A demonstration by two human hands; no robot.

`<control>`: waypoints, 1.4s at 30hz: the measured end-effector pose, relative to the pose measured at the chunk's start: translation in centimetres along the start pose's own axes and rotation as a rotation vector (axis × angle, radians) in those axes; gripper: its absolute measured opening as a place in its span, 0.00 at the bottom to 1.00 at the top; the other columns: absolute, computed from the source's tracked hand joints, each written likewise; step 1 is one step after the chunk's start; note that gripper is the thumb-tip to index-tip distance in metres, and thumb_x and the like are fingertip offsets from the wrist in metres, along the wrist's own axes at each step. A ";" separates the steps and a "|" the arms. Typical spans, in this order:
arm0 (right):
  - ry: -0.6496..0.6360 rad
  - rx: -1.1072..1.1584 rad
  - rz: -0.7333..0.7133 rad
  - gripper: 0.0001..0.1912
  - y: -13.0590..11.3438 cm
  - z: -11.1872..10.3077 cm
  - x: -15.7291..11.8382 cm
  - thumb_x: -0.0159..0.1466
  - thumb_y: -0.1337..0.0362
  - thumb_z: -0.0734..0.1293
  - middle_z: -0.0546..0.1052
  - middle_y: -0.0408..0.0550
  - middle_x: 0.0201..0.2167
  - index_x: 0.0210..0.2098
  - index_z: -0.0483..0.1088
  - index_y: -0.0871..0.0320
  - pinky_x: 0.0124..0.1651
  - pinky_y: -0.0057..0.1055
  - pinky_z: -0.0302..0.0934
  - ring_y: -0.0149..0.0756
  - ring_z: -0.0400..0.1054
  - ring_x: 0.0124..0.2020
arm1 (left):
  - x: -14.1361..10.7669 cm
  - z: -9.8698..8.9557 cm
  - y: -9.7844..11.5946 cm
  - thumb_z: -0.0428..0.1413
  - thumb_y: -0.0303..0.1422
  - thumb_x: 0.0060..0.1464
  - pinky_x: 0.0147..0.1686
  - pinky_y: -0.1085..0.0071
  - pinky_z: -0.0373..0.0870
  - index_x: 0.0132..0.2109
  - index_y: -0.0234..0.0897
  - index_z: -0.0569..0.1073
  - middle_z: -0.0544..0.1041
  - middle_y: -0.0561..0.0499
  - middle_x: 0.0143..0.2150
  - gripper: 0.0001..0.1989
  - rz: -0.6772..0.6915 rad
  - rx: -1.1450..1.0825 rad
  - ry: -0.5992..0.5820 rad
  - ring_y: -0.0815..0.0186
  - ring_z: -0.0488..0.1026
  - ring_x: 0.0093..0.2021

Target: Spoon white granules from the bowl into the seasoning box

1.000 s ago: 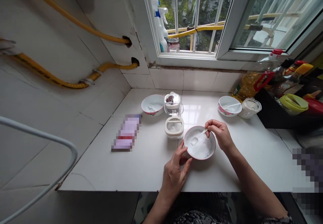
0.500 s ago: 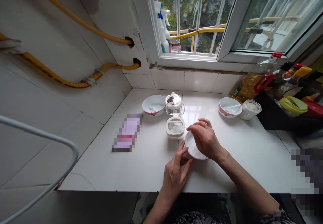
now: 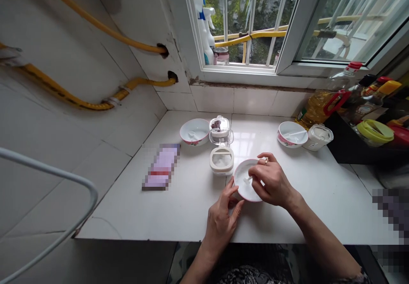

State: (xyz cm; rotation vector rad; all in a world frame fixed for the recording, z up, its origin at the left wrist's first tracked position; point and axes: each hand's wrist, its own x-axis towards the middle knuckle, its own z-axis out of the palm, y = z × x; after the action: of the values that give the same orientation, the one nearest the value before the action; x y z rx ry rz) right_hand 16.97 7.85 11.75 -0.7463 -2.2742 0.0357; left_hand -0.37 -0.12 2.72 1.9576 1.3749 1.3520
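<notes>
A white bowl with a pink rim (image 3: 242,189) stands near the counter's front edge, with white contents. My left hand (image 3: 222,217) grips its left side, fingers and thumb at the rim. My right hand (image 3: 271,180) is closed on a small white spoon (image 3: 247,180), whose tip is inside the bowl. Just behind and left of the bowl is a clear container (image 3: 221,160) with white powder and its lid raised. Behind it stands a similar jar (image 3: 219,125) with dark contents.
At the back left is a bowl (image 3: 194,132) with a white spoon. Another bowl (image 3: 292,134) and a lidded jar (image 3: 318,137) stand at the right, beside an oil bottle (image 3: 316,102) and a dark rack (image 3: 347,147). A blurred purple item (image 3: 162,166) lies left.
My right hand has moved right, bringing the spoon from the open container to over the white bowl. My left hand has stayed at the bowl's side.
</notes>
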 end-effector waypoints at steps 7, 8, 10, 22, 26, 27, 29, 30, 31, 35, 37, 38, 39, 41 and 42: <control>-0.097 0.141 0.148 0.08 0.3 1.3 -0.8 0.56 0.74 0.58 0.68 0.38 0.19 0.28 0.63 0.54 0.47 0.39 0.61 0.32 0.60 0.22 | -0.1 0.0 -0.1 0.53 0.32 0.66 0.41 0.69 0.81 0.57 0.42 0.66 0.73 0.39 0.62 0.14 -0.001 0.028 0.000 0.61 0.83 0.45; -0.086 0.164 0.198 0.09 0.4 1.4 -0.9 0.57 0.74 0.58 0.69 0.39 0.20 0.28 0.64 0.54 0.47 0.39 0.61 0.32 0.60 0.22 | -0.1 0.0 -0.1 0.53 0.32 0.66 0.40 0.69 0.81 0.57 0.42 0.66 0.73 0.39 0.62 0.14 0.002 0.028 0.001 0.61 0.83 0.44; -0.058 0.204 0.320 0.09 0.6 1.3 -1.0 0.57 0.73 0.58 0.71 0.40 0.21 0.27 0.65 0.54 0.45 0.38 0.61 0.34 0.63 0.25 | -0.1 0.0 -0.1 0.53 0.32 0.66 0.39 0.70 0.82 0.57 0.41 0.66 0.73 0.38 0.62 0.14 0.009 0.024 0.003 0.62 0.83 0.42; 0.065 0.750 0.924 0.06 1.4 0.1 -0.6 0.52 0.65 0.60 0.67 0.38 0.14 0.24 0.68 0.56 0.27 0.29 0.53 0.31 0.58 0.19 | -0.1 0.1 -0.1 0.52 0.35 0.67 0.36 0.72 0.81 0.57 0.39 0.66 0.72 0.36 0.62 0.14 -0.007 -0.010 -0.012 0.65 0.83 0.36; 0.122 0.848 0.983 0.05 2.0 0.2 -0.5 0.52 0.64 0.62 0.68 0.39 0.13 0.23 0.69 0.57 0.29 0.30 0.56 0.31 0.59 0.19 | -0.1 0.0 -0.2 0.52 0.35 0.67 0.36 0.71 0.81 0.57 0.39 0.66 0.72 0.36 0.63 0.13 -0.016 -0.016 -0.018 0.66 0.83 0.34; 0.136 0.860 0.986 0.05 2.0 0.3 -0.5 0.52 0.64 0.63 0.69 0.39 0.14 0.24 0.70 0.57 0.30 0.30 0.57 0.31 0.60 0.20 | -0.1 0.0 -0.2 0.52 0.36 0.67 0.37 0.71 0.81 0.56 0.40 0.67 0.72 0.36 0.62 0.13 -0.019 -0.014 -0.020 0.66 0.83 0.35; 0.174 0.871 0.971 0.05 1.9 0.4 -0.3 0.55 0.62 0.64 0.71 0.40 0.15 0.26 0.70 0.57 0.32 0.31 0.59 0.32 0.63 0.21 | -0.1 0.0 -0.2 0.52 0.36 0.67 0.37 0.71 0.81 0.56 0.40 0.67 0.72 0.36 0.63 0.13 -0.023 -0.008 -0.021 0.65 0.83 0.37; 0.196 0.864 0.952 0.06 1.7 0.5 -0.2 0.56 0.61 0.65 0.72 0.40 0.16 0.28 0.70 0.57 0.33 0.32 0.61 0.33 0.65 0.22 | -0.1 0.0 -0.3 0.52 0.37 0.67 0.38 0.70 0.81 0.55 0.39 0.67 0.72 0.36 0.63 0.13 -0.025 -0.003 -0.019 0.64 0.83 0.38; 0.219 0.846 0.924 0.07 1.5 0.6 -0.1 0.58 0.60 0.65 0.74 0.41 0.19 0.30 0.70 0.57 0.34 0.32 0.62 0.34 0.67 0.24 | -0.1 0.0 -0.3 0.52 0.36 0.67 0.39 0.70 0.81 0.55 0.39 0.67 0.72 0.36 0.63 0.13 -0.026 0.001 -0.016 0.64 0.83 0.39; 0.280 0.616 0.710 0.05 0.2 1.6 0.4 0.66 0.62 0.63 0.79 0.46 0.29 0.39 0.69 0.55 0.40 0.35 0.65 0.38 0.74 0.33 | -0.2 0.1 -0.3 0.52 0.35 0.67 0.38 0.70 0.81 0.56 0.40 0.67 0.72 0.36 0.63 0.13 -0.023 -0.015 -0.020 0.65 0.83 0.37; 0.251 0.405 0.509 0.05 -0.2 2.2 0.6 0.68 0.66 0.61 0.80 0.48 0.32 0.40 0.68 0.54 0.46 0.39 0.65 0.39 0.74 0.36 | -0.2 0.1 -0.3 0.52 0.34 0.67 0.38 0.71 0.81 0.57 0.40 0.67 0.71 0.36 0.63 0.13 -0.026 -0.037 -0.026 0.66 0.83 0.35; 0.213 0.299 0.395 0.07 -0.3 2.4 0.7 0.68 0.69 0.60 0.81 0.48 0.33 0.40 0.69 0.54 0.49 0.41 0.63 0.39 0.74 0.36 | -0.2 0.1 -0.3 0.52 0.34 0.67 0.38 0.70 0.81 0.57 0.40 0.67 0.71 0.36 0.63 0.13 -0.029 -0.045 -0.026 0.67 0.82 0.35; 0.169 0.207 0.288 0.09 -0.3 2.6 0.8 0.67 0.71 0.59 0.81 0.47 0.32 0.40 0.69 0.54 0.52 0.43 0.62 0.38 0.73 0.36 | -0.2 0.1 -0.3 0.52 0.34 0.67 0.38 0.70 0.81 0.57 0.40 0.67 0.71 0.37 0.63 0.13 -0.031 -0.048 -0.022 0.67 0.82 0.35; 0.110 0.095 0.143 0.12 -0.2 2.6 0.8 0.66 0.75 0.58 0.81 0.46 0.31 0.40 0.69 0.54 0.55 0.44 0.60 0.37 0.73 0.34 | -0.2 0.2 -0.3 0.52 0.34 0.67 0.38 0.70 0.81 0.57 0.40 0.67 0.72 0.37 0.63 0.13 -0.028 -0.041 -0.011 0.66 0.82 0.35; 0.109 0.074 0.121 0.12 -0.2 2.4 0.8 0.66 0.75 0.58 0.81 0.46 0.31 0.41 0.69 0.54 0.56 0.44 0.59 0.37 0.73 0.33 | -0.2 0.2 -0.3 0.52 0.34 0.67 0.38 0.70 0.81 0.57 0.40 0.67 0.72 0.37 0.63 0.13 -0.025 -0.034 -0.008 0.66 0.83 0.36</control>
State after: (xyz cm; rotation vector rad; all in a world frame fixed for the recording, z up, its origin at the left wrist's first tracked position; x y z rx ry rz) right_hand 14.82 8.61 10.54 -0.8252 -2.1109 0.1320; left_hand -0.38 -0.16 2.34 1.9163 1.3596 1.3460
